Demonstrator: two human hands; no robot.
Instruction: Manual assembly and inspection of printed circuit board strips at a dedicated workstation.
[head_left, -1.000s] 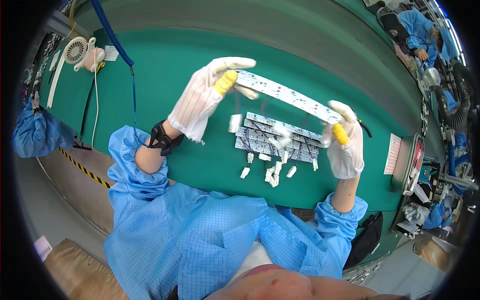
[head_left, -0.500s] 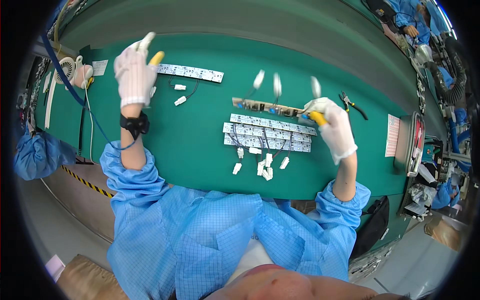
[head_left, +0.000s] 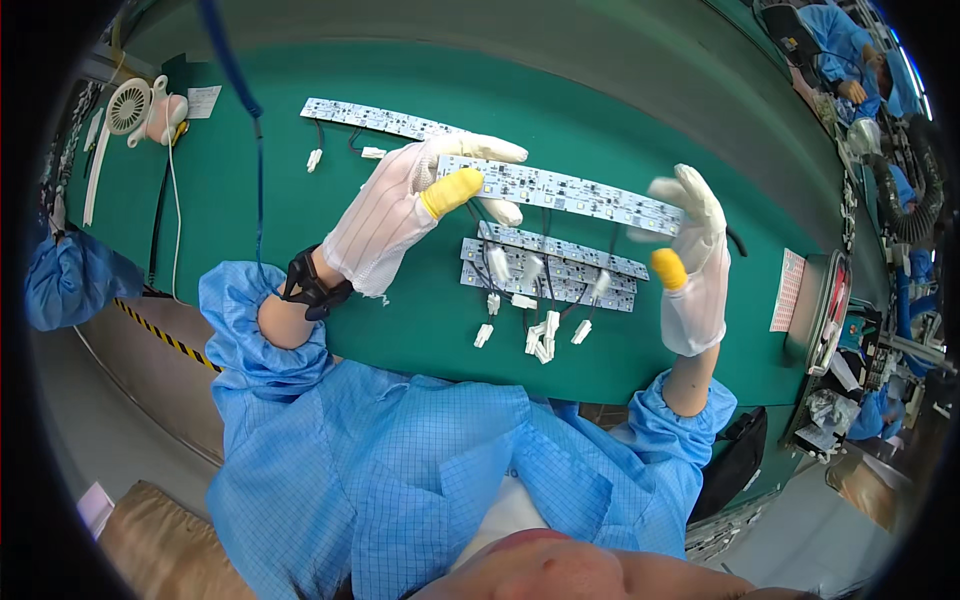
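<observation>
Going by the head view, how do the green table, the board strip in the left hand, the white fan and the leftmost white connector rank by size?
1. Green table
2. Held board strip, perhaps enlarged by nearness
3. White fan
4. Leftmost white connector

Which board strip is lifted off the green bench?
The held strip, its left end pinched in the left hand; the far strip and the grouped strips lie on the bench.

The left hand (head_left: 402, 198) partly hides the far circuit strip (head_left: 375, 118). The right hand (head_left: 697, 262) is partly blurred. The top edge cuts off a blue cord (head_left: 235, 75).
</observation>
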